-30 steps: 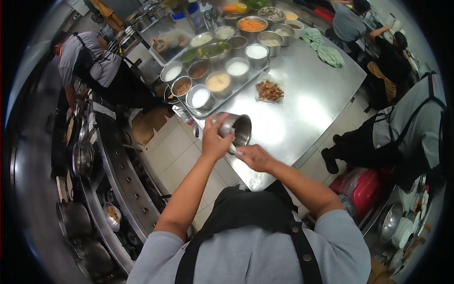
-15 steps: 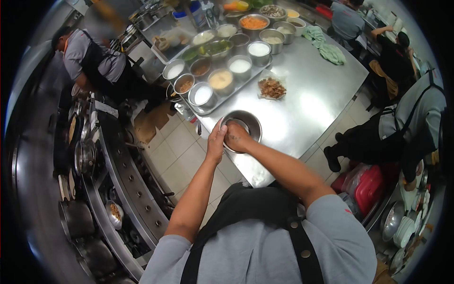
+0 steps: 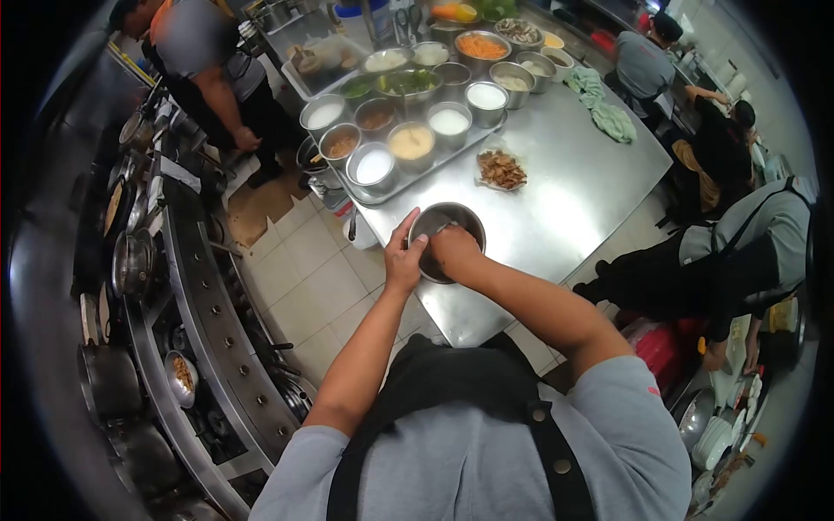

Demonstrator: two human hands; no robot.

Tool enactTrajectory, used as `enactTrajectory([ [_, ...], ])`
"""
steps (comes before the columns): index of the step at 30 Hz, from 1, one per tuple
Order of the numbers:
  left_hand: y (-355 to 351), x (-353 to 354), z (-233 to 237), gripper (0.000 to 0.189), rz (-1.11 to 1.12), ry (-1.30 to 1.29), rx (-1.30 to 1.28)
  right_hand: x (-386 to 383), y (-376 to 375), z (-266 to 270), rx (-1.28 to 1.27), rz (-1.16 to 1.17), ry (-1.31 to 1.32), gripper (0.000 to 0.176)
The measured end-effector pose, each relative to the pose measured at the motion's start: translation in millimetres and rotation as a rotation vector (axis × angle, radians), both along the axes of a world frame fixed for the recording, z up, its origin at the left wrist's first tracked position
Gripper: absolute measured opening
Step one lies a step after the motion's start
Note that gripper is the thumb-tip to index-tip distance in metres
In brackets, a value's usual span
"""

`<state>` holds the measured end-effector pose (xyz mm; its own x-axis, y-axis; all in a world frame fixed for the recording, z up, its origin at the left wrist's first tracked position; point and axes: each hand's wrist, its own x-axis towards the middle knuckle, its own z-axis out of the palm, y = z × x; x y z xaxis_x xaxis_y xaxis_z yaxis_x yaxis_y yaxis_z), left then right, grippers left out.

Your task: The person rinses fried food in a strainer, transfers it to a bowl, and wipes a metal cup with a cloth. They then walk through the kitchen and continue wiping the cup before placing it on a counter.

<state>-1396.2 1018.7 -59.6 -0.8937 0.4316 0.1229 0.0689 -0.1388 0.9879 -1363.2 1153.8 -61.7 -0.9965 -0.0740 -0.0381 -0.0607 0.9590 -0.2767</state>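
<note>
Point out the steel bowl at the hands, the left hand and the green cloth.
steel bowl [image 3: 458, 215]: head view, far inner wall.
left hand [image 3: 403, 260]: head view, back of the hand.
green cloth [image 3: 614, 122]: head view, middle of its folds.

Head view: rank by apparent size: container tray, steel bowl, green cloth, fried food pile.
1. container tray, clearly largest.
2. steel bowl, though it is nearest the camera, which enlarges it.
3. green cloth and fried food pile look about alike. The cloth lies farther off, so these two are not ranked.
</note>
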Motion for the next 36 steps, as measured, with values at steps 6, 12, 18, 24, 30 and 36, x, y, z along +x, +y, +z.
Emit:
enactTrajectory([
  [6,0,-12,-3,0.045,0.048,0.296,-0.169,-2,-16,26,-0.999,-0.320,-0.283,0.018],
  [12,-19,-36,-7,0.040,0.227,-0.597,0.438,49,5,88,-0.637,-0.116,0.469,0.014],
  [18,4,2,16,0.039,0.033,-0.968,0.456,71,-41,64,-0.464,-0.060,0.699,0.053],
  [24,-2,41,30,0.010,-0.091,-1.113,0.430,75,-44,87,-0.186,-0.240,0.831,0.066],
  [30,-36,44,40,0.040,-0.514,-0.765,0.214,64,16,140,-0.483,-0.365,0.230,0.053],
  [36,-44,25,45,0.040,-0.496,-0.596,0.103,70,47,131,-1.009,-0.381,-0.389,0.059],
])
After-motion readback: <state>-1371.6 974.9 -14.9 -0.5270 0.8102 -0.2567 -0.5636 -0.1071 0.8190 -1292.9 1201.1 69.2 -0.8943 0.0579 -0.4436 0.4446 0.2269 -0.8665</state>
